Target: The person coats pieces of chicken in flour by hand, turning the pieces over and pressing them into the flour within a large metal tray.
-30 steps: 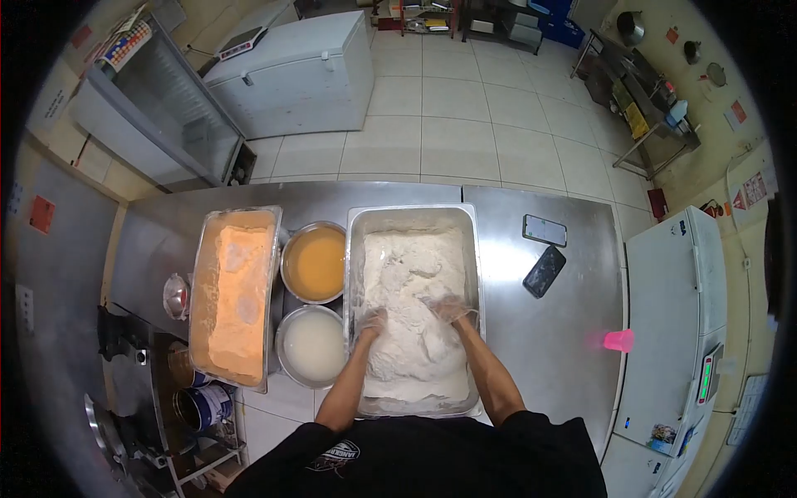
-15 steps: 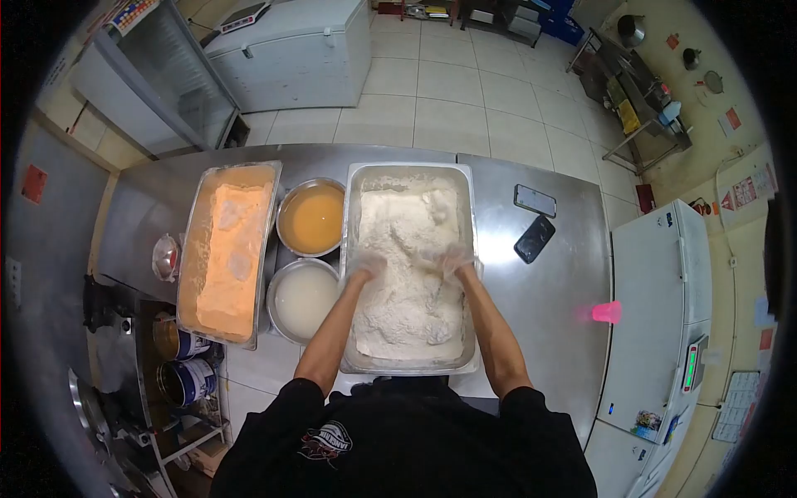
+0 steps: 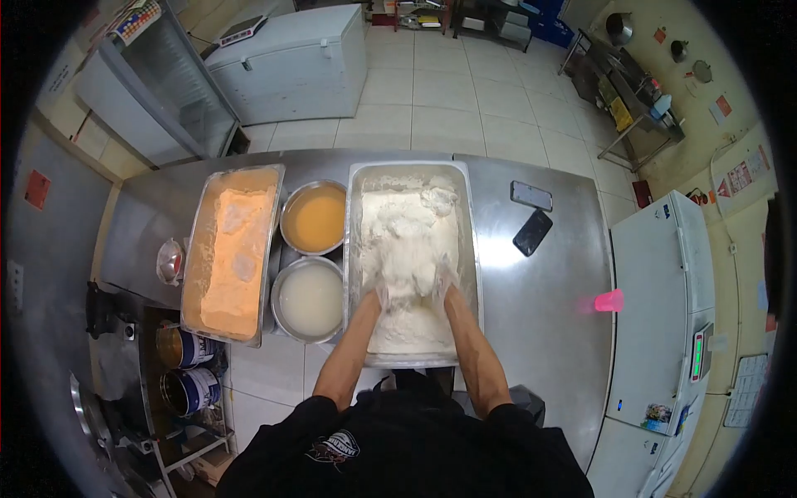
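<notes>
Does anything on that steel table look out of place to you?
A pale-screened phone and a dark phone seem odd: they lie at different angles on the table, to the right of the powder-filled pan. The pink cup is by the table's right edge, where it might get knocked.

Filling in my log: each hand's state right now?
Left hand: at the white powder, blurred; open or closed unclear.
Right hand: also at the white powder, blurred; open or closed unclear.

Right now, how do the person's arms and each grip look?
Black short sleeves end near the elbows, leaving the forearms uncovered. The left grip and right grip appear to wear thin, translucent gloves, though blur leaves that uncertain. A pale emblem marks the black top.
</notes>
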`<act>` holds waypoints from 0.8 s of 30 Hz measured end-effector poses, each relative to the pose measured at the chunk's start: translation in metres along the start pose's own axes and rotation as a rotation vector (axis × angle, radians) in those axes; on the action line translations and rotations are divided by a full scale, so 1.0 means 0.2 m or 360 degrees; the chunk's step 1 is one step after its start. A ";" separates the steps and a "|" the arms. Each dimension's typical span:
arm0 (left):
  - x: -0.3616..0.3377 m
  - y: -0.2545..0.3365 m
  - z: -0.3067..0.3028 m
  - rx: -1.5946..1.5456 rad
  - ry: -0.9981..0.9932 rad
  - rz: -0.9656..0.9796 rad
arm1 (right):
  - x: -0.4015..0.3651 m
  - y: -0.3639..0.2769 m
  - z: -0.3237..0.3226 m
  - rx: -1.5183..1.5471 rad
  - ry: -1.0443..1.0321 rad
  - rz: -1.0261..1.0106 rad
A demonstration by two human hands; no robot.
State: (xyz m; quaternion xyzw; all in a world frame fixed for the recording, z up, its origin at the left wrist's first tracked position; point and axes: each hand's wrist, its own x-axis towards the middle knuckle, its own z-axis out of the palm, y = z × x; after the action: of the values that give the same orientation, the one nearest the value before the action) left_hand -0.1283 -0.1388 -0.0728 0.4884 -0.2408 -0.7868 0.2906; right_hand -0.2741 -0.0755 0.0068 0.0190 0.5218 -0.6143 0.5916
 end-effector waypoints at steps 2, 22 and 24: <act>-0.17 0.17 0.11 0.0140 0.0156 -0.0050 | 0.04 -0.06 -0.05 -0.0346 -0.0017 -0.0118; -0.16 -0.05 -0.18 0.0645 -0.0016 0.0132 | -0.09 0.27 -0.08 -0.0051 0.0050 -0.0120; -0.18 0.09 -0.12 0.0671 -0.0027 0.0129 | -0.10 0.14 -0.05 -0.0140 0.0088 -0.0304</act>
State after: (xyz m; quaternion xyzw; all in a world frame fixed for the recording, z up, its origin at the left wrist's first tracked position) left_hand -0.0905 -0.1293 -0.0479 0.5215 -0.4221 -0.7108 0.2113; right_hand -0.2531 -0.0471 -0.0018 -0.0399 0.5638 -0.6436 0.5160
